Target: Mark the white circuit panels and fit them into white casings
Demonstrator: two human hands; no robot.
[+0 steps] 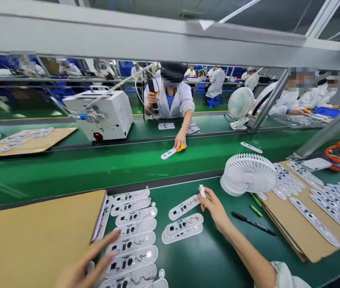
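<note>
My right hand [213, 206] pinches a small white part [201, 190] just above a white oblong circuit housing [184, 207] on the green bench. Two more housings [183, 228] lie stacked below it. My left hand [87, 266] is blurred at the bottom, fingers spread, touching a column of several white housings [132, 236] beside a brown cardboard sheet [38, 236].
A white desk fan [249, 174] lies on its back, next to a black pen [253, 223] and green pens [256, 205]. Cardboard with several housings [313, 208] sits at right. Across the green conveyor belt [98, 168] a person's hand [181, 141] lays a housing; a white machine [104, 114] stands there.
</note>
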